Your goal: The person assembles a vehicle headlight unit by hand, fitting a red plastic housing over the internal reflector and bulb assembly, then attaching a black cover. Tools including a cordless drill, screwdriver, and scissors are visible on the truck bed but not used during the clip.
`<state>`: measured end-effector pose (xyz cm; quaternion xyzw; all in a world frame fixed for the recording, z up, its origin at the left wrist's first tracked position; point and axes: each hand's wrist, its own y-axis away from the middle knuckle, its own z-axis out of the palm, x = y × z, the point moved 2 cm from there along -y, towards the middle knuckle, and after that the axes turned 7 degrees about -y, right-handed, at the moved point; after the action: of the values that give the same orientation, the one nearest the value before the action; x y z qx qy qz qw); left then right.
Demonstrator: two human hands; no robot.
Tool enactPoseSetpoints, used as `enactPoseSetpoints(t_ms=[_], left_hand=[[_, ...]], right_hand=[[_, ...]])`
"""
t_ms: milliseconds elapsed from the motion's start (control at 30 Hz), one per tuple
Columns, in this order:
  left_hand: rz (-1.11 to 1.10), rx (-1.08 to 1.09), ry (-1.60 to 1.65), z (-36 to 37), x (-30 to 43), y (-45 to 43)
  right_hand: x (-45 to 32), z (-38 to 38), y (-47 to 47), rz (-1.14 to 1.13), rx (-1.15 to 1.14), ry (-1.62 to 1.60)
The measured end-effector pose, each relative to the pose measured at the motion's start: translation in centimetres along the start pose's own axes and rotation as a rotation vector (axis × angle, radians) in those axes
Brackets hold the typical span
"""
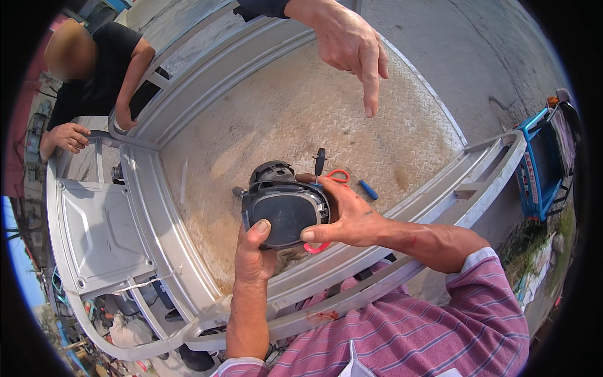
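Note:
Both my hands hold a black plastic instrument cluster or display housing (285, 217) over the metal cargo bed of a small vehicle. My left hand (254, 252) grips its lower left, thumb on the dark face. My right hand (346, 219) holds its right side, with the thumb at the face's edge and the fingers behind. Just beyond my right fingers a black-handled screwdriver (320, 162) stands upright; where its tip ends is hidden. Red-handled scissors or pliers (339, 176) lie on the bed, partly covered by my hand. Beside them rests a blue-handled screwdriver (368, 189).
Another person's hand (351, 52) points down over the bed from above. At upper left a person in black (108, 66) leans on the metal rail. Silver railings (471, 200) surround the diamond-plate bed (282, 108). A blue vehicle (541, 165) stands at far right.

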<state>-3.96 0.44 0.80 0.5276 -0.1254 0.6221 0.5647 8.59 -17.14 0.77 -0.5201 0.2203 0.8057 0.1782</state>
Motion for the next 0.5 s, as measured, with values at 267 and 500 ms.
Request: enactPoseSetpoints(t_ms=[267,500], left_hand=[[0.029,-0.034,-0.073,-0.1,0.1,0.7],[0.015,-0.183,0.033,1.5,1.1,1.4]], right_hand=[[0.0,0.7,0.2,0.020,-0.066,-0.049],[0.1,1.1,0.7,-0.084,-0.044,0.148]])
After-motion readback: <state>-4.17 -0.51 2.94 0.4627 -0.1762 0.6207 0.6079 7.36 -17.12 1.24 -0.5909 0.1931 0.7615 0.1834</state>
